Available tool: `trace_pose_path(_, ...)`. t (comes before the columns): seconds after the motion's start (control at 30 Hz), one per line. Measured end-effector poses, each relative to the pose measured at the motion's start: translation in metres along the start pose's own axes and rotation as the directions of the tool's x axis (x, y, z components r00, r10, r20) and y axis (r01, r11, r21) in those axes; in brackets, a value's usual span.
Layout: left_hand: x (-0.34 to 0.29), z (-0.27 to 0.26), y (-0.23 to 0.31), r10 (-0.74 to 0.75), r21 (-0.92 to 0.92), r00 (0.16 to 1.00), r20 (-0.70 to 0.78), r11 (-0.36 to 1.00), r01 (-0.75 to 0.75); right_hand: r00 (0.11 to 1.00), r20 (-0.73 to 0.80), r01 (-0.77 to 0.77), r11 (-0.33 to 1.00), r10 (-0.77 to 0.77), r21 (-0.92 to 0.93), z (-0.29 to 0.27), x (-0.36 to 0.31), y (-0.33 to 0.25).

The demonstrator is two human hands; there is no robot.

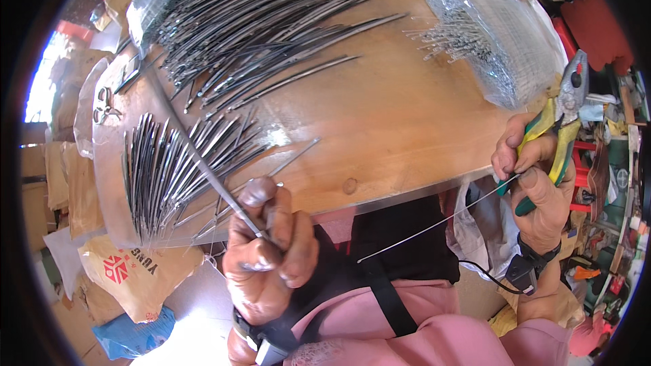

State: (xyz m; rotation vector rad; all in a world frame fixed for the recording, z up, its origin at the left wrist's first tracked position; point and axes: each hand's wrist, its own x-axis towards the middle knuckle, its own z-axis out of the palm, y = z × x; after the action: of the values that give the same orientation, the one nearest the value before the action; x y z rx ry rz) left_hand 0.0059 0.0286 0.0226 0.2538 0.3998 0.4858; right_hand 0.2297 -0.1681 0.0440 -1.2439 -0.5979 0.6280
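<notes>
My left hand [274, 251] is closed around the lower end of a long dark metal rod [193, 152], which slants up and left over the table. At the right, my right hand [539, 196] grips pliers [573, 88] with yellow and green handles, jaws pointing up. A thin metal wire [434, 222] is pinched between that hand's fingers, and its free end reaches down and left over my lap. Under the raised rod lies a smaller fan of dark rods [152, 176]. A larger heap of similar rods [237, 27] covers the far left of the table.
The wooden table [386, 115] has a curved front edge. Thin wires [454, 37] stick out of a bubble-wrap bundle [515, 54] at the far right. Small scissors [105, 107] lie at the left edge. A tan printed sack [135, 278] and a blue bag [134, 332] sit below left.
</notes>
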Motion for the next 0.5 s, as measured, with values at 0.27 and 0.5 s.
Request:
trace_pose_path(0.27, 0.002, -0.01, -0.027, -0.145, 0.294, 0.979, -0.146, 0.938, 0.183, 0.999, -0.015, 0.041, 0.998, -0.041, 0.038, -0.003, 0.004, 0.006)
trace_pose_path(0.5, 0.001, -0.014, -0.04, -0.261, 0.245, 0.957, -0.13, 0.927, 0.286, 0.996, 0.004, 0.085, 0.994, -0.085, -0.062, -0.003, 0.004, 0.01)
